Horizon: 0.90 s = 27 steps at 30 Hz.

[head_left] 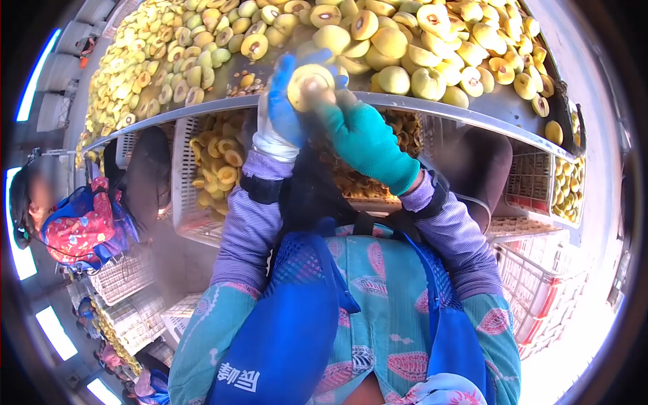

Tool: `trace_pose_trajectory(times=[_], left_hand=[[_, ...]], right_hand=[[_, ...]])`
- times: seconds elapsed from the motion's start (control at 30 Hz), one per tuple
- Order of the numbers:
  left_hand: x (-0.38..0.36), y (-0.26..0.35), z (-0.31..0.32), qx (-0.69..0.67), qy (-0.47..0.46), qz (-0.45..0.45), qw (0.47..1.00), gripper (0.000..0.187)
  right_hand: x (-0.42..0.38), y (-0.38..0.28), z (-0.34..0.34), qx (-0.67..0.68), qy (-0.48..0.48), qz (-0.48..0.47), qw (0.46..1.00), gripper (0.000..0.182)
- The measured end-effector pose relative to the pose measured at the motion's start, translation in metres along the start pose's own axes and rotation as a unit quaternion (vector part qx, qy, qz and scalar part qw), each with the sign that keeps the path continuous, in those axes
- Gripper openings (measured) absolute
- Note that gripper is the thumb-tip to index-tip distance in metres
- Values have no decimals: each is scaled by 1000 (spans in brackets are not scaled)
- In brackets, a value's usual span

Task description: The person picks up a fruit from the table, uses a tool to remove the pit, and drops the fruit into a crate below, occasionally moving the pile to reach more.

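A yellow peach half (301,81), cut face up with a pale ring round its centre, is held in my left hand (281,104), which wears a blue and white glove. My right hand (368,138), in a green knitted glove, is closed, with its fingertips at the middle of the cut face. Blur hides what those fingers grip, if anything. Both hands are above the near edge of a metal table (229,73), where many peach halves (390,42) are heaped, several showing brown stones or hollows.
Below the table edge, a white crate (185,175) holds peach halves, and cut pieces (364,179) fill another container between my knees. More crates (540,277) stand at the right. A person in a red patterned sleeve (77,226) sits at the left near stacked crates (125,273).
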<state>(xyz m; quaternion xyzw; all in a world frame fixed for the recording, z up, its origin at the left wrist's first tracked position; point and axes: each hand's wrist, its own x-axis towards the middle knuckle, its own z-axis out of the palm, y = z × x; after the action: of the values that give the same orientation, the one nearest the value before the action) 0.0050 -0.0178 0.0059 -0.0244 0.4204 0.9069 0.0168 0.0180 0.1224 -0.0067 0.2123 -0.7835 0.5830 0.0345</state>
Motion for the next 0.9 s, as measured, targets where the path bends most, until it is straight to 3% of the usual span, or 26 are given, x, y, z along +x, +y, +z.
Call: trace_pose_trajectory(times=[0.17,0.27,0.37,0.47,0.57,0.63,0.67,0.77,0.8,0.9], left_hand=[[-1,-10,-3,84,37,40,995,47],[-4,-8,-13,230,25,70,970,45],[-13,-3,-5,216,-21,50,975,43],[-1,-8,-14,162,-56,-25,985,44],[-15,-5,10,420,-79,192,883,46],[-24,-15,14,155,-2,92,984,45],[-26,-19,13,16,38,38,998,45],[-20,-35,-10,62,105,36,992,44],[-14,-37,-16,12,105,17,994,42],[-13,-18,-1,64,80,-82,991,41]], right_hand=[[-5,-3,-1,45,-14,36,998,40],[-6,-10,-6,85,-69,91,990,42],[-10,-4,-12,139,-136,138,971,45],[-17,4,-17,188,-160,174,953,46],[-19,-6,-25,240,-150,218,934,46],[-24,-17,-24,269,-143,268,914,46],[-26,-22,-20,276,-141,300,902,46],[-32,-30,-16,355,-172,375,839,46],[-33,-32,-16,390,-186,394,811,46],[-35,-28,-11,405,-177,394,806,46]])
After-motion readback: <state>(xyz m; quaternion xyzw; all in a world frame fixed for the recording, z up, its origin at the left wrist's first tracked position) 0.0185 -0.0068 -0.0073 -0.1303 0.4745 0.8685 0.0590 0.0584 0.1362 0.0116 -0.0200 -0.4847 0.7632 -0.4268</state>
